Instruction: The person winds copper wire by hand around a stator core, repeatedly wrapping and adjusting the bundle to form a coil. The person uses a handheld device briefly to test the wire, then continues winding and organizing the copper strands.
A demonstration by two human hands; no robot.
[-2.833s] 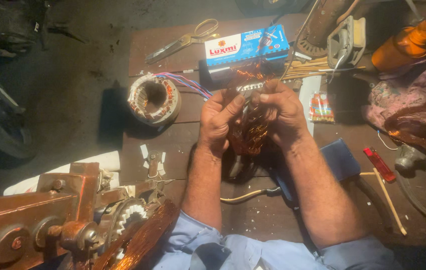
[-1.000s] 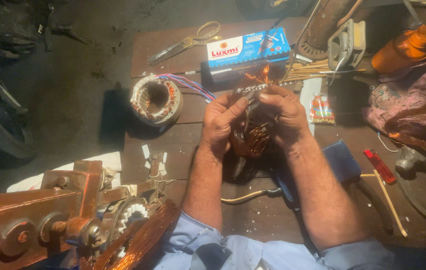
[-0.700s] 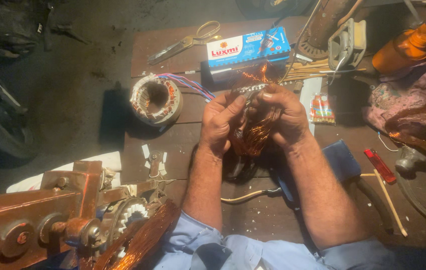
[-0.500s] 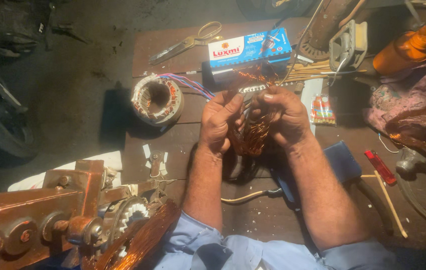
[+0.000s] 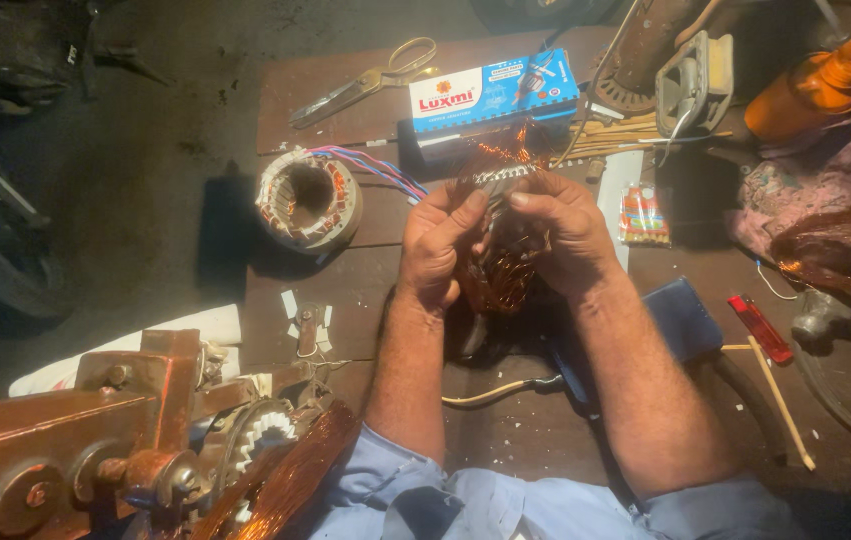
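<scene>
Nearest the camera, at lower left, a reddish-brown winding machine (image 5: 95, 450) with a white gear wheel (image 5: 263, 432) is being seen, and beside it the blue shirt sleeves (image 5: 465, 500) of the person.

Above the wooden worktop (image 5: 345, 290), a bundle of copper wire coils (image 5: 500, 265) is being held between both hands. The left hand (image 5: 440, 245) is being curled around the bundle's left side, its grip pressed together on the wire. The right hand (image 5: 565, 235) is being closed over the right side, fingers pinching the coil's upper end near a small grey metal piece (image 5: 500, 178).

To the right, a red lighter (image 5: 760, 328) and a thin wooden stick (image 5: 780, 400) are lying on the worktop. To the left, well apart from the hands, a round motor stator (image 5: 307, 198) with coloured leads is resting.

Farther off, a blue and white box (image 5: 493, 92) and scissors (image 5: 365, 80) are lying at the far edge.
</scene>
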